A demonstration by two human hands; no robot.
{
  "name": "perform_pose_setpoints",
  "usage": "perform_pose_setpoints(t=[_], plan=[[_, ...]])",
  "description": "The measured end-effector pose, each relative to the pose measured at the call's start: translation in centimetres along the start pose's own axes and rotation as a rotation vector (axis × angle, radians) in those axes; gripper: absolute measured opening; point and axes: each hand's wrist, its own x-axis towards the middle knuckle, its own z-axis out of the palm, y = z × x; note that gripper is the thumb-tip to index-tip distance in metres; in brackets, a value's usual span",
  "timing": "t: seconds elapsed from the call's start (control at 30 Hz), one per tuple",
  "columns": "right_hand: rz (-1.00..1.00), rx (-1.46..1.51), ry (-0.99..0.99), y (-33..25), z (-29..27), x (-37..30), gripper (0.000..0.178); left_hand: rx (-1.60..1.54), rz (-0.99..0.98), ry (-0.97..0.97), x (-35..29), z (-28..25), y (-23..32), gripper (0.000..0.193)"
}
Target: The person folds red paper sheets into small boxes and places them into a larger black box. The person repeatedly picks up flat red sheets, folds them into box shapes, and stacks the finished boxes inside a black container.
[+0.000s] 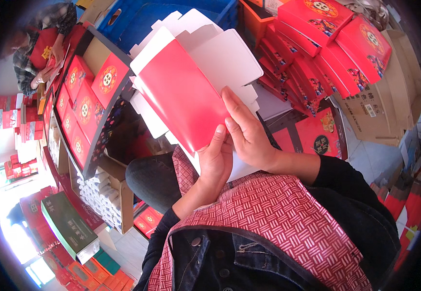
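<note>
Between my two hands is a red carton blank [179,92], its glossy red panel facing up, with white flaps sticking out around it. My left hand [216,162] grips its near edge, the thumb lying at the red panel's corner and the other fingers mostly hidden. At the right edge, my right hand [251,140] is closed on the blank, its index finger running along the side. The two hands touch or nearly touch. White cardboard sheets [225,58] fan out behind the red panel; whether they are separate blanks or its own flaps, I cannot tell.
At the left, a dark-edged tray [92,157] holds several red boxes. A pile of red printed boxes [317,58] rises at the right, beside a brown carton [375,111]. Behind stands a blue crate [142,19]. Another person [46,48] handles red material at the far left.
</note>
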Motion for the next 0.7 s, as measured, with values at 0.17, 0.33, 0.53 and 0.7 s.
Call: perform_pose_setpoints(t=[0.17, 0.33, 0.53, 0.7], plan=[[-0.029, -0.157, 0.003, -0.1, 0.2, 0.0, 0.047, -0.050, -0.028, 0.025, -0.3, 0.6, 0.3, 0.039], [0.147, -0.004, -0.190, -0.2, -1.6, 2.3, 0.049, 0.008, 0.006, -0.043, -0.2, -0.1, 0.6, 0.045], [0.338, 0.355, -0.177, -0.4, -1.8, 4.9, 0.056, -0.069, -0.226, -0.261, -1.4, -1.1, 0.6, 0.048], [0.386, 0.295, -0.126, 0.4, -2.6, 4.3, 0.048, 0.441, -0.596, -0.528, -5.4, -3.1, 5.8, 0.044]])
